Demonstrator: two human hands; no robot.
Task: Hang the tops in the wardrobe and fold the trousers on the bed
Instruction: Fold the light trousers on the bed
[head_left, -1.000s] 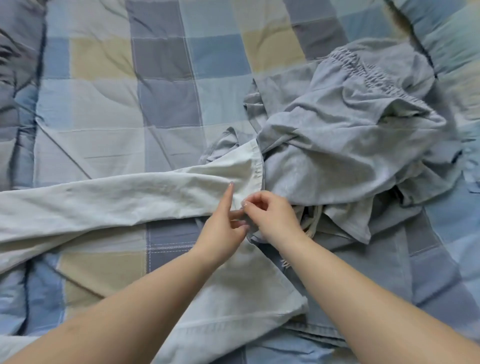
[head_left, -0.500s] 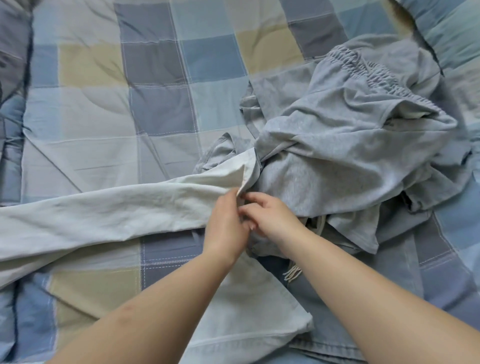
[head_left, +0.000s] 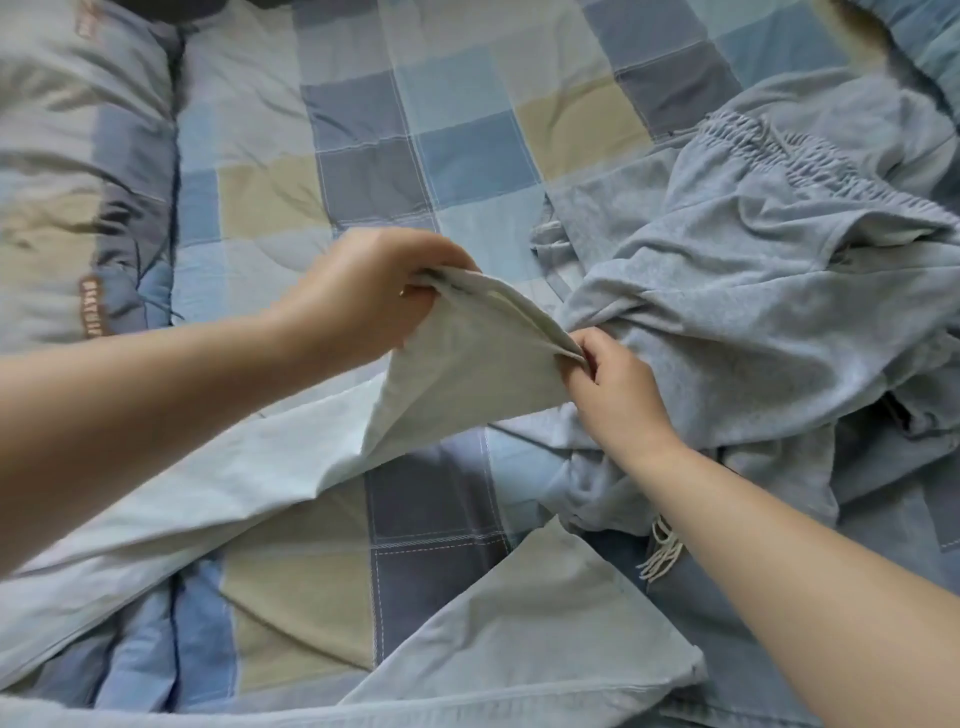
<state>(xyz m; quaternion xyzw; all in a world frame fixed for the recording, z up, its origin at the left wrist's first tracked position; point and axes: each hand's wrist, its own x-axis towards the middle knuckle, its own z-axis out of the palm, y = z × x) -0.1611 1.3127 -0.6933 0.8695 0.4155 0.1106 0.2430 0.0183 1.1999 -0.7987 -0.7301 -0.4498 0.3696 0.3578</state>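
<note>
Both hands pinch the hem of a pale trouser leg (head_left: 467, 364) lifted above the checked quilt (head_left: 363, 130): left hand (head_left: 358, 296) far-left corner, right hand (head_left: 613, 389) beside crumpled grey sweatpants (head_left: 753, 322). Folding seems underway; next, probably lay this leg over the other.

Checked blue, grey and beige quilt (head_left: 467, 156) under pale trousers (head_left: 208, 467) and a heap of grey garments (head_left: 753, 312).

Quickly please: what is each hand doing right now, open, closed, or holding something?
Left hand: closed, gripping one end of the hem of the pale trousers.
Right hand: closed, pinching the other end of the same hem.
</note>
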